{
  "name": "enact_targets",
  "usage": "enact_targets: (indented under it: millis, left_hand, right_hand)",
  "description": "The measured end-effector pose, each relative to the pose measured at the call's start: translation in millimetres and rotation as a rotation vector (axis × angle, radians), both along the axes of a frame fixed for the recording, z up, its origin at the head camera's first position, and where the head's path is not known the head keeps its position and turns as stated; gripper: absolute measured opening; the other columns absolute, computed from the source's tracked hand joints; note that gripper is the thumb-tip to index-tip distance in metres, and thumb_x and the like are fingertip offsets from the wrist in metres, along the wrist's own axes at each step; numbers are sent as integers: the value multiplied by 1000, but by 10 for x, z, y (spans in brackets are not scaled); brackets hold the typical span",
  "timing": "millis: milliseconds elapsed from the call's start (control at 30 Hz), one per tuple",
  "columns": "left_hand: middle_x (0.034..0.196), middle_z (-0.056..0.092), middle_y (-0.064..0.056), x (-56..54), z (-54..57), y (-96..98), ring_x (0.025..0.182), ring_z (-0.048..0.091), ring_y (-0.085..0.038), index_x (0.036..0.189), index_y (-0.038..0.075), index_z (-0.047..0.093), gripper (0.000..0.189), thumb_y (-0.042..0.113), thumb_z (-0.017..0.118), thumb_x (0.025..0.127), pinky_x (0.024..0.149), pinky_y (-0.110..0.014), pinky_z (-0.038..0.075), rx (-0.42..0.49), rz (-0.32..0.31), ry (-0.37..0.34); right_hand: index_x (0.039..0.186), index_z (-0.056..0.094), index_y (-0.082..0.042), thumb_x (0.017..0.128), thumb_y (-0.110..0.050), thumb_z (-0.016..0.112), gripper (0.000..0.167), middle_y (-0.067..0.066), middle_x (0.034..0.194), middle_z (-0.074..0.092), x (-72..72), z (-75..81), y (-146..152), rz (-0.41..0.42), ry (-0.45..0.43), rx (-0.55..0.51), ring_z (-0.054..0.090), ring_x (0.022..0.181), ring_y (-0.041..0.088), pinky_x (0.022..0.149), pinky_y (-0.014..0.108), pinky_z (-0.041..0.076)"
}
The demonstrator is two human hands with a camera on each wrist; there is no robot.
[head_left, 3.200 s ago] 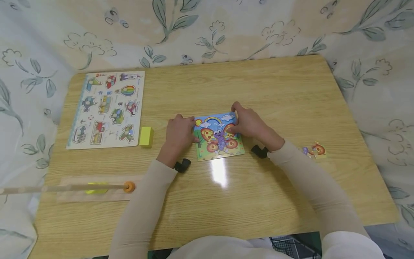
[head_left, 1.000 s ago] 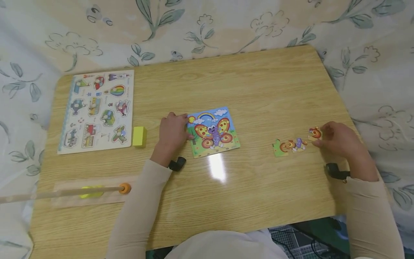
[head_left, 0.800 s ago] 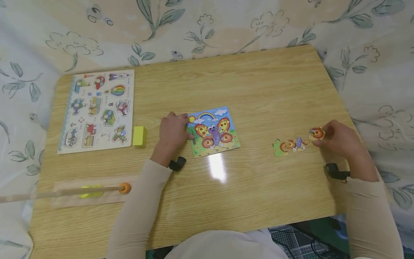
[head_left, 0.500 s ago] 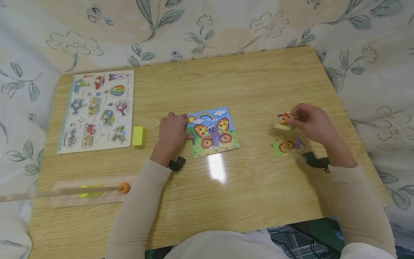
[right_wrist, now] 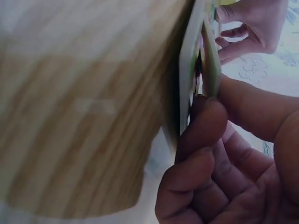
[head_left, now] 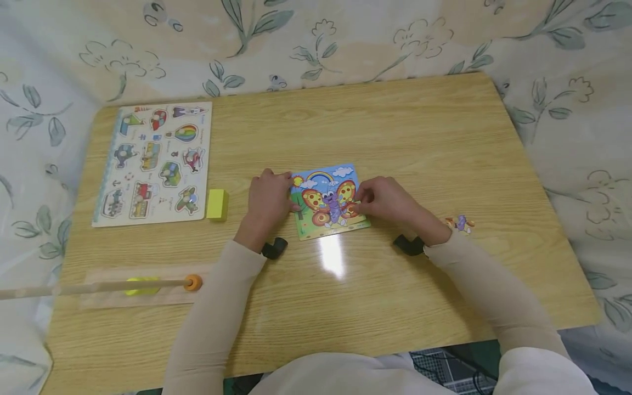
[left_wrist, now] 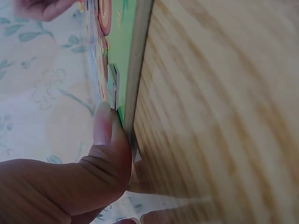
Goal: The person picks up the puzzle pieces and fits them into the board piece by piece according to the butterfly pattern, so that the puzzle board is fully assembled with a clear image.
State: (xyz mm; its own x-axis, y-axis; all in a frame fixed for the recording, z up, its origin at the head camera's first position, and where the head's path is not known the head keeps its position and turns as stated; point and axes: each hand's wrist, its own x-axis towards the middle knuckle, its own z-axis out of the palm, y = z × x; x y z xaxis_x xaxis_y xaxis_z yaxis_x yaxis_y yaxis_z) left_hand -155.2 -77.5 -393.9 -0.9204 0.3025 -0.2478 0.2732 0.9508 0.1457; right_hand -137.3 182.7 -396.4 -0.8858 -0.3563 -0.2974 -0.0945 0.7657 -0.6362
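Note:
A small butterfly jigsaw board (head_left: 308, 222) lies at the middle of the table in the head view. My left hand (head_left: 269, 200) holds its left edge, and the left wrist view has the thumb (left_wrist: 103, 126) against that edge. At the opposite side, my right hand (head_left: 390, 203) pinches a puzzle piece (right_wrist: 212, 65) between thumb and finger. The right wrist view shows this piece tilted over the board, with a narrow gap beneath part of it. Further right lie loose puzzle pieces (head_left: 461, 224), partly hidden by the right sleeve.
A larger picture board (head_left: 165, 219) with vehicle shapes lies at the back left. Beside it stands a yellow block (head_left: 217, 205). A wooden base (head_left: 173, 296) with a long rod and an orange ring (head_left: 193, 283) is at the front left.
My right hand has picked up a puzzle piece from the loose ones at the right and carried it left to the butterfly board. My left hand has stayed at the board's left edge.

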Motion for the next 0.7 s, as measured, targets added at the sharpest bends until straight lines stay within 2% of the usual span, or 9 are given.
enact_targets:
  millis: [233, 433, 700]
  left_hand:
    - [141, 54, -2, 1, -2, 3, 118, 51, -33, 131, 12, 61, 69, 46, 78, 73, 98, -50, 44, -7, 6, 5]
    - [135, 59, -2, 12, -19, -4, 111, 54, -33, 121, 11, 67, 62, 43, 81, 70, 94, -51, 46, 23, 0, 41]
    - [138, 57, -1, 16, -18, 1, 113, 53, -33, 121, 12, 68, 60, 43, 80, 71, 95, -52, 45, 25, -2, 35]
  right_hand:
    - [87, 58, -9, 81, -24, 77, 25, 1, 67, 65, 31, 16, -72, -17, 18, 67, 54, 60, 14, 60, 28, 41]
    - [86, 55, -10, 80, -27, 78, 29, 1, 66, 64, 53, -5, -83, -26, 60, 94, 53, 59, 14, 59, 28, 39]
    - [86, 55, -10, 80, -26, 78, 28, 1, 64, 57, 81, -34, -133, -44, 72, 60, 51, 60, 17, 58, 29, 37]
